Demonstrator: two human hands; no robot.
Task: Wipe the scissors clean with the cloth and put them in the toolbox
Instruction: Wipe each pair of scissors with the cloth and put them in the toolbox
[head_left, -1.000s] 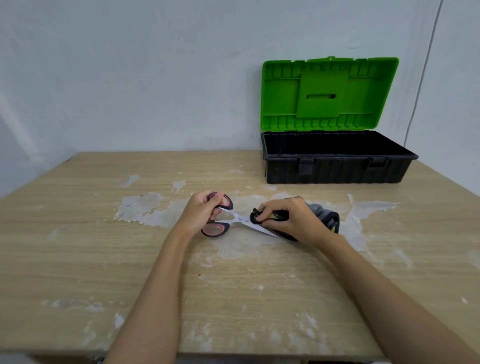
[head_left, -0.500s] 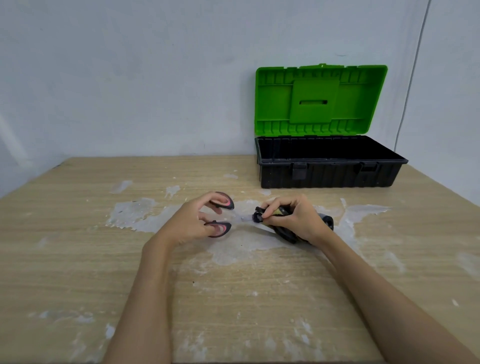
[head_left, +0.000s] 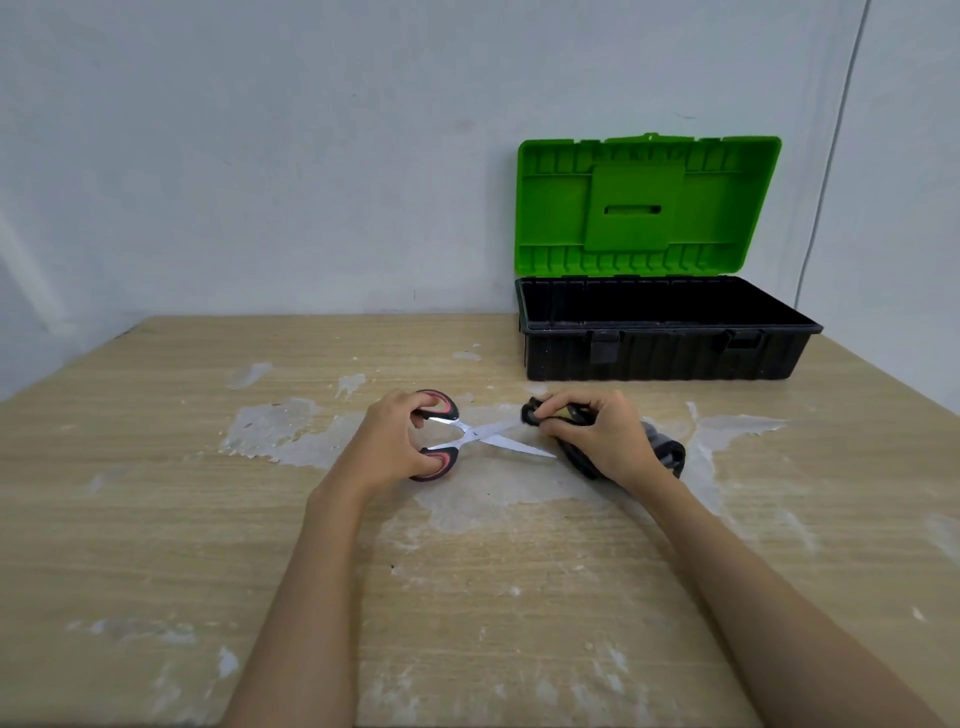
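Observation:
The scissors (head_left: 485, 435) lie low over the table centre with black-and-pink handles and silver blades spread apart. My left hand (head_left: 392, 441) grips both handles. My right hand (head_left: 597, 434) pinches a dark cloth (head_left: 660, 452) around the tip of the upper blade; the lower blade points bare toward the cloth. Part of the cloth trails on the table behind my right hand. The toolbox (head_left: 665, 348), black with a raised green lid, stands open at the back right and looks empty.
The wooden table (head_left: 182, 519) carries white paint-like smears around the hands. A pale wall runs close behind the toolbox. A thin cable (head_left: 831, 156) hangs down the wall at the right.
The scissor blades have opened wider. My right hand with the cloth has slid out along the upper blade toward its tip. The camera view shifted slightly.

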